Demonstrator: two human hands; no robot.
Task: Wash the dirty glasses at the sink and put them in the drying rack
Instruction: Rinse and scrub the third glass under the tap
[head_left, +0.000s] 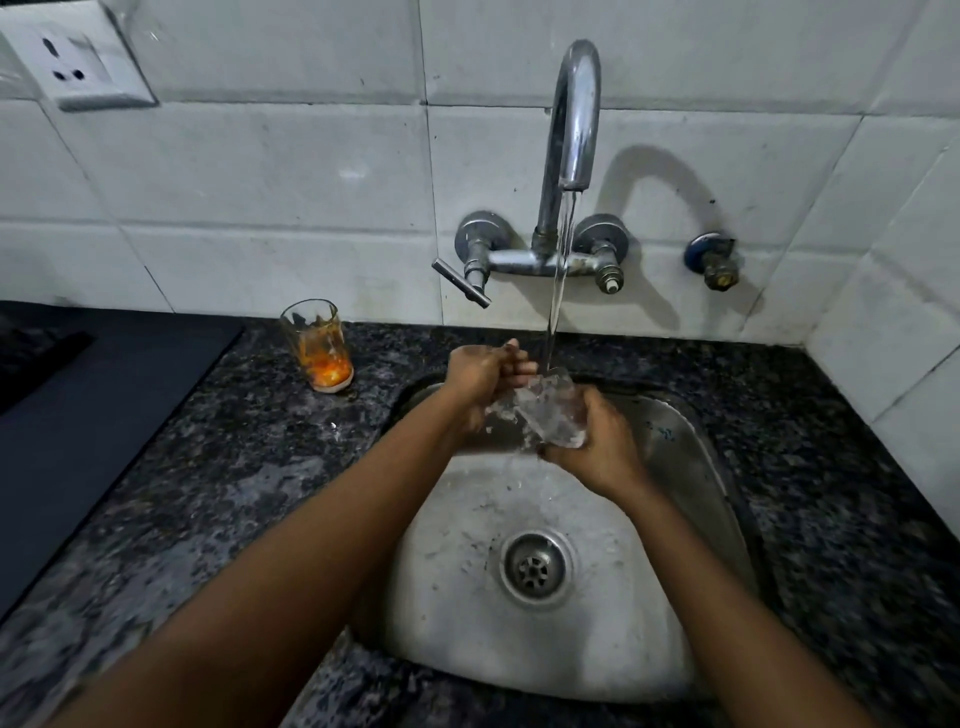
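Dirty glass (318, 345) on counter (249, 457), left of sink (691, 457), tap (569, 156) behind.

splashing blurs the glass (550, 410); its rim is unclear.

Dim frontal light, bowed edges, blurred splashes.

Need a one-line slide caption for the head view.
Both hands rinse a clear glass under the running tap; a stained glass waits on the counter.
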